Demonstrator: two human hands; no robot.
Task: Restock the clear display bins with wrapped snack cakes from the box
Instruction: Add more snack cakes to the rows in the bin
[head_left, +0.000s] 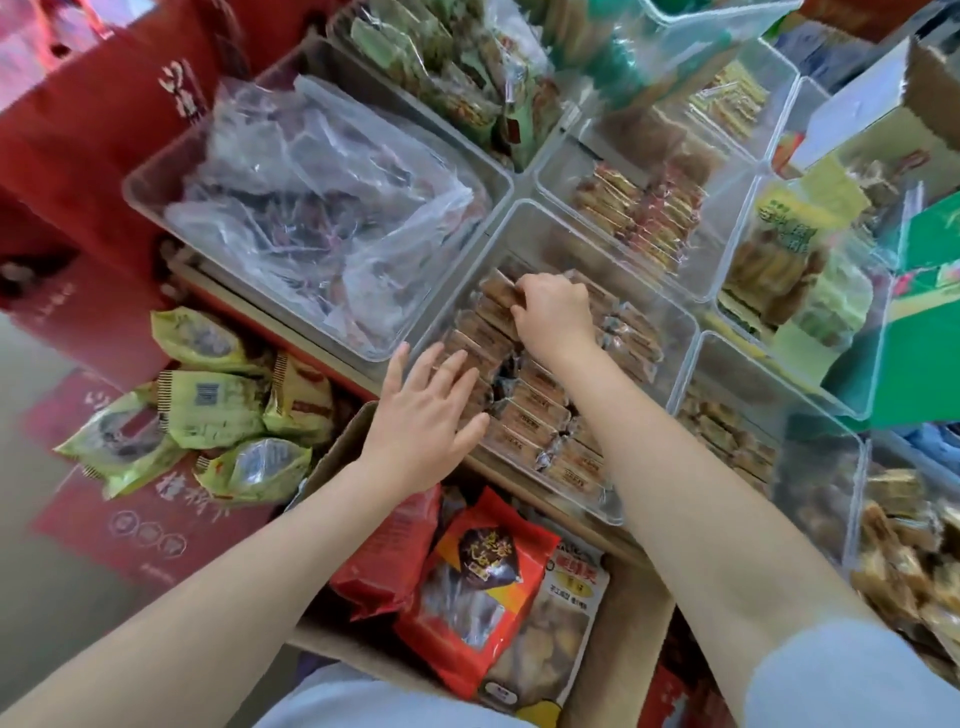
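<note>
Pinching a snack cake (498, 293) in curled right hand (553, 314), left hand (423, 415) flat, fingers spread on cakes.

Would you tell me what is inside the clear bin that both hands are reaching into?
The clear bin holds rows of brown wrapped snack cakes. The right hand and left hand cover some, and lower layers cannot be seen.

Brown wrapped snack cakes (535, 415) stand on edge in tight rows inside a clear display bin (680, 332). The cardboard box (618, 639) sits open just below it, holding red snack bags (478, 587).
</note>
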